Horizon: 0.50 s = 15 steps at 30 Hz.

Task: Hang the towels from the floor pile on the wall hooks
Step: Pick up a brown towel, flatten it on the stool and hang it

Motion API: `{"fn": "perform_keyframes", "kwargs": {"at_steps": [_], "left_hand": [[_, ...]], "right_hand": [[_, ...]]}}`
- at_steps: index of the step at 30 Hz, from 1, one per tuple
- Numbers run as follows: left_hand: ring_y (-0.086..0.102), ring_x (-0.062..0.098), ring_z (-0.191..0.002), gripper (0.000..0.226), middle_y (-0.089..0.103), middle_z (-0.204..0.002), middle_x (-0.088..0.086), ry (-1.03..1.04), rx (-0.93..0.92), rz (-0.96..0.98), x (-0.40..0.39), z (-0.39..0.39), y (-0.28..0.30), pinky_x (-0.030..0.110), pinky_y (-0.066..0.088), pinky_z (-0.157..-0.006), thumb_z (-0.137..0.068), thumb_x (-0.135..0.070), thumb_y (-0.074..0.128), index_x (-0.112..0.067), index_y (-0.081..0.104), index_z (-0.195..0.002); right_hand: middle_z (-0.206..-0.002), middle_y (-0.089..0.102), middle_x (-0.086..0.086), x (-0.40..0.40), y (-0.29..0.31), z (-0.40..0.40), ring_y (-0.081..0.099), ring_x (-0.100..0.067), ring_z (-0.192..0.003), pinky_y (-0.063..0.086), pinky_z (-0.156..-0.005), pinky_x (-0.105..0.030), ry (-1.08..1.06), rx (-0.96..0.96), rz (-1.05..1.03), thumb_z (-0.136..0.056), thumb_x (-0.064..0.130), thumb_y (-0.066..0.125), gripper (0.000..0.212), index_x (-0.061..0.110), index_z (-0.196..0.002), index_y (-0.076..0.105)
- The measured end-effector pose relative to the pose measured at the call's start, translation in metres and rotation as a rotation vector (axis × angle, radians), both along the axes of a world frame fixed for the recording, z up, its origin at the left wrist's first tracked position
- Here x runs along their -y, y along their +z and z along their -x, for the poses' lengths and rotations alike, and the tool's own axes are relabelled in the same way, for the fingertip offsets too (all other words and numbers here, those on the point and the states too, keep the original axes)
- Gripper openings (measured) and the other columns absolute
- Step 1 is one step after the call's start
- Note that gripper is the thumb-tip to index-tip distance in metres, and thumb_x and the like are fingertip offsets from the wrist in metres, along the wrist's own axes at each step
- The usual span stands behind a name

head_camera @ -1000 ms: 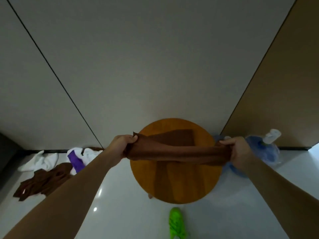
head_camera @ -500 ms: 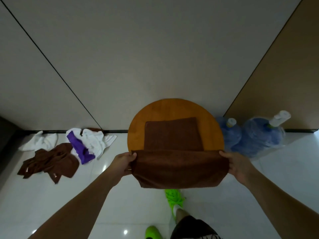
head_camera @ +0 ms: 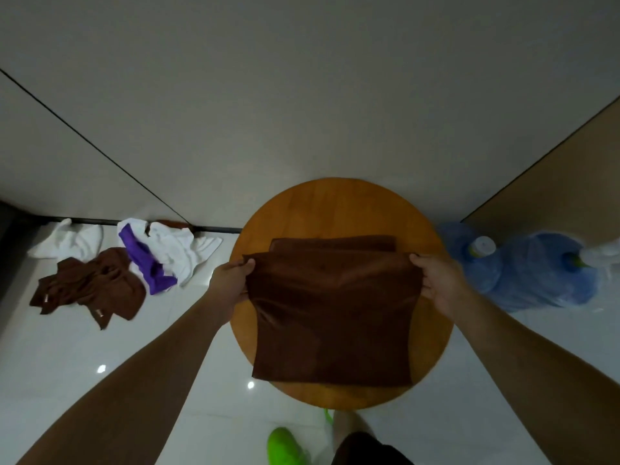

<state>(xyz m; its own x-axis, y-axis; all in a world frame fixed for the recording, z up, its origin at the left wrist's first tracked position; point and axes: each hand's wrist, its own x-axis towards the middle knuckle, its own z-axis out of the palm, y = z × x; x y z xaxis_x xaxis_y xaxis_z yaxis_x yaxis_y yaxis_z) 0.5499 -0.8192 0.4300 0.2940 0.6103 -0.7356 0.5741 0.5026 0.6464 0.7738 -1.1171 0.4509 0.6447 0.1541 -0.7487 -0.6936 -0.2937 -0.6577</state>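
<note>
I hold a brown towel spread flat over a round wooden table. My left hand pinches its upper left corner and my right hand pinches its upper right corner. A second brown towel lies folded on the table just behind it, mostly hidden. On the floor to the left lies the pile: a crumpled brown towel, a purple towel and white towels. No wall hooks are in view.
Two blue water jugs lie on the floor right of the table, against the wall. A grey wall rises behind the table, with a tan panel at right. My green shoe shows below on the glossy white floor.
The towel, first stretched tight between my hands, hung over the table's near edge and now lies spread on the tabletop, covering the folded towel. The view tilted downward.
</note>
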Motion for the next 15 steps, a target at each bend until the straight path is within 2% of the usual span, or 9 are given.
{"fn": "perform_keyframes", "kwargs": {"at_steps": [2,4,7,9,12,15], "left_hand": [[0.065,0.028,-0.105,0.037,0.066,-0.117,0.006,0.034,-0.006,0.0,-0.006,-0.019,-0.01,0.037,0.057,-0.076,-0.095,-0.028,0.067,-0.013,0.059,-0.128],[0.066,0.027,-0.104,0.032,0.067,-0.114,0.005,0.056,-0.018,-0.024,-0.01,-0.034,-0.02,0.034,0.057,-0.074,-0.096,-0.028,0.066,-0.016,0.062,-0.125],[0.063,0.024,-0.109,0.033,0.066,-0.117,0.002,0.01,-0.064,-0.084,-0.01,-0.045,-0.038,0.036,0.051,-0.093,-0.093,-0.027,0.068,-0.025,0.062,-0.126],[0.053,0.02,-0.109,0.041,0.057,-0.119,-0.003,-0.091,-0.136,-0.122,0.0,-0.042,-0.048,0.034,0.041,-0.095,-0.094,-0.026,0.066,-0.028,0.055,-0.133],[0.05,0.021,-0.108,0.047,0.055,-0.127,0.002,-0.256,-0.292,-0.167,0.019,-0.022,-0.064,0.032,0.036,-0.09,-0.096,-0.029,0.062,-0.021,0.049,-0.14],[0.054,0.025,-0.106,0.043,0.06,-0.127,0.006,-0.412,-0.447,-0.194,0.037,0.014,-0.08,0.036,0.042,-0.091,-0.098,-0.031,0.059,-0.018,0.052,-0.139]], "right_hand": [[-0.109,0.069,-0.006,-0.013,-0.015,-0.019,0.067,-0.023,-0.099,0.057,-0.074,-0.034,0.005,0.0,0.023,-0.092,0.021,0.07,0.019,0.014,-0.11,0.066],[-0.112,0.069,-0.006,-0.024,-0.032,-0.037,0.067,-0.023,-0.101,0.058,-0.082,-0.037,-0.009,0.022,0.05,-0.09,0.021,0.073,0.023,0.015,-0.111,0.067],[-0.109,0.071,-0.004,-0.032,-0.054,-0.052,0.068,-0.023,-0.1,0.057,-0.091,-0.04,-0.031,0.08,0.114,-0.09,0.022,0.072,0.009,0.022,-0.099,0.07],[-0.104,0.071,-0.002,-0.028,-0.071,-0.048,0.067,-0.021,-0.098,0.056,-0.09,-0.039,-0.01,0.105,0.193,-0.089,0.023,0.071,0.008,0.023,-0.097,0.071],[-0.105,0.069,-0.002,-0.01,-0.097,-0.023,0.065,-0.023,-0.099,0.053,-0.093,-0.044,0.115,0.074,0.369,-0.088,0.032,0.071,0.015,0.022,-0.099,0.069],[-0.104,0.067,-0.003,0.021,-0.12,0.017,0.064,-0.025,-0.097,0.052,-0.095,-0.047,0.345,0.01,0.524,-0.091,0.037,0.066,0.011,0.027,-0.096,0.063]]}}
